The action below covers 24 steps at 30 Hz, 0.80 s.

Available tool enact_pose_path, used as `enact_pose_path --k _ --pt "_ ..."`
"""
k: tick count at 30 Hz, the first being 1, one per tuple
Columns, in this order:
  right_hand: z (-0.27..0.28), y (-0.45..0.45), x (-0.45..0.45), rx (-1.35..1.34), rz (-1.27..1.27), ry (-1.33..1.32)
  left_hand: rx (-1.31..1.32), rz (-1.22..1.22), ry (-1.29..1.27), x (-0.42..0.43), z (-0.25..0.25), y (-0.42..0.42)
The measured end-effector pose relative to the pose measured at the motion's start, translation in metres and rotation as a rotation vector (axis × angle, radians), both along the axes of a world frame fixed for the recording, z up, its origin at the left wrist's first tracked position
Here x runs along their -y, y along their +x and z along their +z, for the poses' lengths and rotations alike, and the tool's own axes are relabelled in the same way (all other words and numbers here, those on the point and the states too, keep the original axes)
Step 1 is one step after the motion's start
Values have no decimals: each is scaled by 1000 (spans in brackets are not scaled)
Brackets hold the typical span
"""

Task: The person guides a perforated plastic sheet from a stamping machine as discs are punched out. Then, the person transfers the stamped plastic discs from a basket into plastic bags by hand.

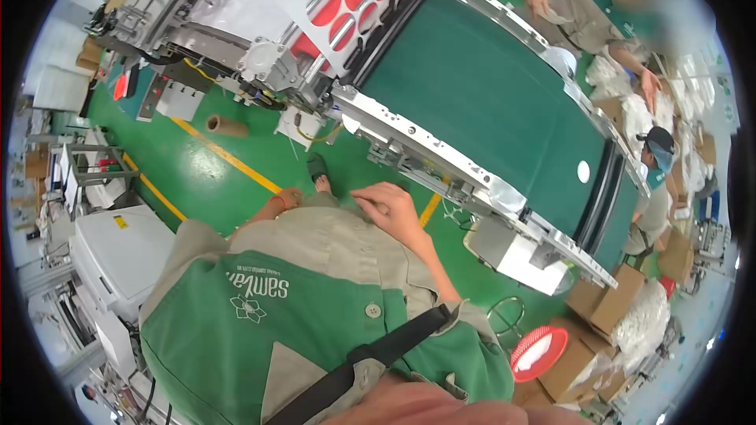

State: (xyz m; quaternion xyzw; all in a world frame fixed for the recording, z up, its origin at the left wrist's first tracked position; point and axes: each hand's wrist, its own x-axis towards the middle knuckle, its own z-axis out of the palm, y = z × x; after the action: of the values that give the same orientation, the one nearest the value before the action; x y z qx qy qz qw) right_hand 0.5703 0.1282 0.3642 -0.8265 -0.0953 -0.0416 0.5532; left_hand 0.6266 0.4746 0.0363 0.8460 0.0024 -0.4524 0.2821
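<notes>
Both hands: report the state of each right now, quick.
Left hand: fingers unclear; open, closed or holding, cannot be told.
Right hand: fingers partly curled, no held object visible; whether fully closed cannot be told.

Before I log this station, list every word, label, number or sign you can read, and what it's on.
"sam...": wearer's green-and-khaki shirt, upside down in view; last letters uncertain.
Line beside that lettering: too small to read.
Yellow label on the white unit: too small.
White mark on a co-worker's green clothing: too blurred.
No readable numbers.
</notes>
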Motion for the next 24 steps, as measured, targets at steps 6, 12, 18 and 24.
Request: enact_pose_path --k 6,12,18,24 --pt "-5 6 2 -30 58 -111 308 785 -211 -27 127 33" --pt "-7 22 -29 -93 75 -98 1127 665 -706 -46 317 143" --pt "0 39 -64 -29 13 -144 1183 -9 -684 42 385 246" --pt "-1 30 -83 -24 -152 -173 1333 -274 -469 125 351 357"
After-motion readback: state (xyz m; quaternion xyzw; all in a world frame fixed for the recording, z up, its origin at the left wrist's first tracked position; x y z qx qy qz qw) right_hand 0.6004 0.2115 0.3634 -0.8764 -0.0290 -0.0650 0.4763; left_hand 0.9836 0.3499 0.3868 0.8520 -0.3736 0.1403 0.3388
